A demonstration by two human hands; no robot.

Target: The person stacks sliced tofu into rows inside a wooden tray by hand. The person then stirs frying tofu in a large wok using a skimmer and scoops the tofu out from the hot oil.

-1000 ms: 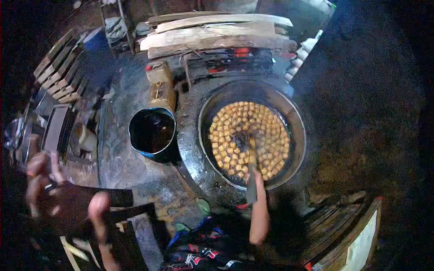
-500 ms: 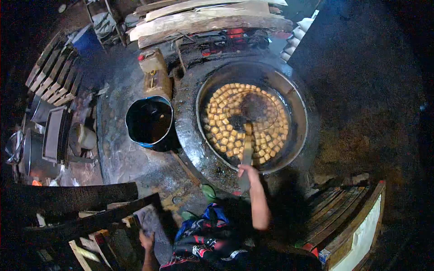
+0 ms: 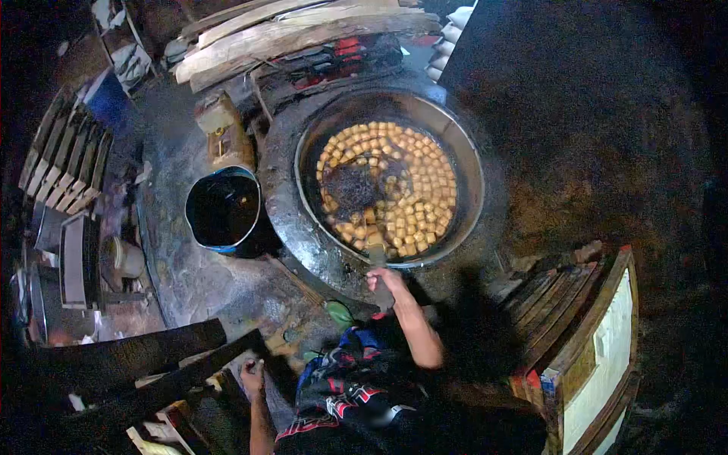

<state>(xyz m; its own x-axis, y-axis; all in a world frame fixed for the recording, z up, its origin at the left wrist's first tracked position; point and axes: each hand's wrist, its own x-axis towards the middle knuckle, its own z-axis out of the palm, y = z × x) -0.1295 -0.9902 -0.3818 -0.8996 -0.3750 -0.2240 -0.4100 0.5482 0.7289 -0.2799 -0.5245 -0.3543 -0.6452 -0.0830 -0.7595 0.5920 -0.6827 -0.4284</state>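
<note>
My right hand (image 3: 385, 279) is closed around the wooden handle (image 3: 375, 246) of a long tool, likely a skimmer. The tool reaches over the near rim of a big round pan (image 3: 474, 189), and its far end is hidden in the dark liquid. Golden fried cubes (image 3: 417, 220), which look like tofu, float packed across the liquid. A dark, frothy patch (image 3: 353, 189) lies to the left among them. Low on the left, my left hand (image 3: 252, 373) is over a grey board (image 3: 279, 409), fingers loosely curled and apart, with nothing visible in it.
A dark bucket (image 3: 254, 201) with a blue rim stands left of the pan, holding dark liquid. Behind it is a yellowish jerrycan (image 3: 224, 136). Long planks (image 3: 288, 34) lie at the back. A wooden crate (image 3: 599, 349) stands at right, slatted racks (image 3: 64, 163) at left.
The camera view has shifted, moving the pan left in the picture. The tool's handle and the dark patch have moved left among the cubes. My left hand has risen beside the board.
</note>
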